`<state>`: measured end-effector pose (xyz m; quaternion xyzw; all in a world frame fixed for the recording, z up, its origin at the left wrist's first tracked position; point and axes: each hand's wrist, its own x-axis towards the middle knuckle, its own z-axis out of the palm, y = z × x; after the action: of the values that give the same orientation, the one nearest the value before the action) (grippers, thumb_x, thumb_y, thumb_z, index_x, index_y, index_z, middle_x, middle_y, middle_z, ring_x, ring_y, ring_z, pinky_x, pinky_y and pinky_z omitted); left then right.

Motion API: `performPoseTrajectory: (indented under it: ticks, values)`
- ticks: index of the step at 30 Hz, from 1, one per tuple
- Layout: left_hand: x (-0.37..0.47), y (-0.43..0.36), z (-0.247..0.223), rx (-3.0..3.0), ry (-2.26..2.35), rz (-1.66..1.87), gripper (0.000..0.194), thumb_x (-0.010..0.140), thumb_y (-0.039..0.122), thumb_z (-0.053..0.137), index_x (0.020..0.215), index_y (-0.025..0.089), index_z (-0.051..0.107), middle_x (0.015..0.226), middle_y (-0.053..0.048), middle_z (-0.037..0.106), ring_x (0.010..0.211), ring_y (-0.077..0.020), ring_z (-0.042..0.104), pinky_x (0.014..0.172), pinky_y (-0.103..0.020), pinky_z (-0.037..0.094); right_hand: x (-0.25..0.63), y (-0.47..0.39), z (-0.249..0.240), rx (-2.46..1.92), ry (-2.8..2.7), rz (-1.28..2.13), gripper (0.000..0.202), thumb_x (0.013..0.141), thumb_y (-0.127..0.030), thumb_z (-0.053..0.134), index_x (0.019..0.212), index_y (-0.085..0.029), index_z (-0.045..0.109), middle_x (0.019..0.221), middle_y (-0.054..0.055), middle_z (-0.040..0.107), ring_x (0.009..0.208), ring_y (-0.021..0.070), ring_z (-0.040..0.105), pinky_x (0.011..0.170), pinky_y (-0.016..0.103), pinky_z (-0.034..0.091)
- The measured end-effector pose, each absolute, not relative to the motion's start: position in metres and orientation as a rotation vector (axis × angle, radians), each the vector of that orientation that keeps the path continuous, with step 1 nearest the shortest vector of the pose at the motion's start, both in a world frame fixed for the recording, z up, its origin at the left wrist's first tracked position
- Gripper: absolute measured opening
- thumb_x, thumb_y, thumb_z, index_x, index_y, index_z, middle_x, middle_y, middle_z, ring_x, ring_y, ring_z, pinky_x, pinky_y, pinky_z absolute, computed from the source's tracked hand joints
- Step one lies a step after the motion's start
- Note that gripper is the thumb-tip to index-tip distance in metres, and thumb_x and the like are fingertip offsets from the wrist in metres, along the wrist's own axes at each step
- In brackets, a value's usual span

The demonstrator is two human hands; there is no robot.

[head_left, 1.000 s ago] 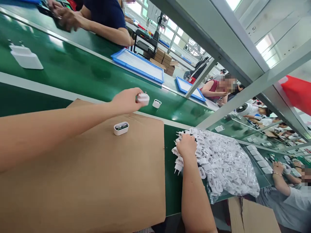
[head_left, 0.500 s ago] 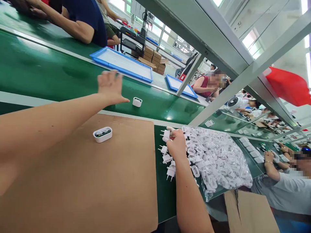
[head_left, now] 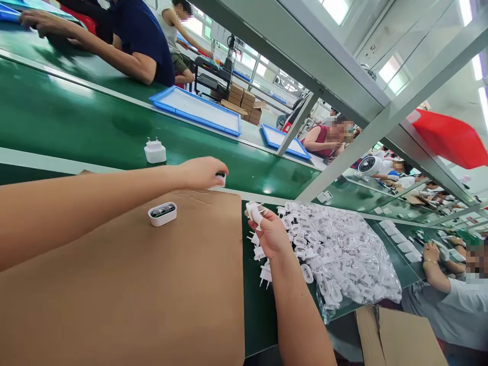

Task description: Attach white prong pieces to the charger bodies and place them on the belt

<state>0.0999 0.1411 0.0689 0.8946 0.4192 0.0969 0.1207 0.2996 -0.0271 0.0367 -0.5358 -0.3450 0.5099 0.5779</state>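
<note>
Left hand [head_left: 206,173] closes around a small white casing [head_left: 221,180], its type partly hidden | Right hand [head_left: 271,233] grips a white plug shell [head_left: 252,207] beside a plastic bag of shells [head_left: 351,259] | Open-topped white housing [head_left: 163,215] rests on brown cardboard [head_left: 152,284] | Pronged white plug [head_left: 155,152] stands on the green belt [head_left: 114,127]

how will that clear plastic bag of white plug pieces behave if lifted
The clear plastic bag would probably sag: its film is wrinkled. White plug pieces may spill from its left side, where some lie loose. Jumbled together, they would likely shift.
</note>
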Motion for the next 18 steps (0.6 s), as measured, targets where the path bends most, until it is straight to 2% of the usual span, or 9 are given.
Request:
performPoseTrajectory:
  ticks: [4, 7, 10, 13, 15, 18]
  values:
    - [0.091, 0.054, 0.051, 2.499, 1.055, 0.242, 0.043, 0.084, 0.049, 0.056, 0.114, 0.025, 0.074, 0.117, -0.009, 0.075, 0.108, -0.0328, 0.067, 0.087, -0.039, 0.050, 0.293, -0.032, 0.035, -1.327, -0.920, 0.944, 0.034, 0.062, -0.035, 0.086, 0.091, -0.021, 0.075, 0.093, 0.004, 0.077, 0.088, 0.0204, 0.070, 0.079, 0.033, 0.056]
    - [0.087, 0.015, 0.024, 2.363, 1.038, 0.361, 0.048, 0.082, 0.048, 0.058, 0.122, 0.023, 0.071, 0.118, -0.010, 0.074, 0.114, -0.0330, 0.064, 0.093, -0.040, 0.050, 0.288, -0.037, 0.037, -1.302, -1.009, 0.961, 0.036, 0.065, -0.034, 0.079, 0.098, -0.021, 0.074, 0.094, 0.004, 0.077, 0.080, 0.0183, 0.068, 0.067, 0.031, 0.053]
    - [0.085, 0.004, 0.001, 2.189, 1.003, 0.575, 0.061, 0.080, 0.053, 0.063, 0.132, 0.021, 0.064, 0.125, -0.011, 0.071, 0.119, -0.0324, 0.061, 0.093, -0.039, 0.051, 0.286, -0.041, 0.039, -1.331, -1.096, 1.068, 0.037, 0.066, -0.034, 0.081, 0.100, -0.021, 0.073, 0.093, 0.005, 0.077, 0.079, 0.0184, 0.069, 0.063, 0.029, 0.051]
    - [0.082, 0.007, -0.012, 2.069, 0.981, 0.646, 0.049, 0.079, 0.058, 0.065, 0.110, 0.022, 0.070, 0.109, -0.009, 0.072, 0.106, -0.0312, 0.063, 0.085, -0.038, 0.052, 0.284, -0.044, 0.038, -1.335, -1.199, 1.120, 0.045, 0.065, -0.035, 0.086, 0.105, -0.022, 0.072, 0.094, 0.005, 0.077, 0.083, 0.0192, 0.070, 0.071, 0.031, 0.054]
    - [0.079, 0.010, -0.015, 2.036, 0.969, 0.649, 0.040, 0.080, 0.058, 0.065, 0.097, 0.022, 0.071, 0.099, -0.008, 0.071, 0.099, -0.0302, 0.064, 0.083, -0.038, 0.052, 0.280, -0.046, 0.036, -1.401, -1.302, 0.979, 0.037, 0.071, -0.038, 0.084, 0.102, -0.022, 0.073, 0.094, 0.005, 0.076, 0.081, 0.0179, 0.067, 0.073, 0.032, 0.054]
    - [0.076, 0.010, -0.018, 2.011, 0.875, 0.703, 0.043, 0.078, 0.053, 0.069, 0.108, 0.023, 0.071, 0.109, -0.008, 0.072, 0.106, -0.0302, 0.063, 0.089, -0.039, 0.052, 0.273, -0.052, 0.035, -1.539, -1.569, 0.584, 0.020, 0.084, -0.039, 0.077, 0.098, -0.025, 0.076, 0.093, 0.004, 0.073, 0.078, 0.0167, 0.061, 0.071, 0.031, 0.049]
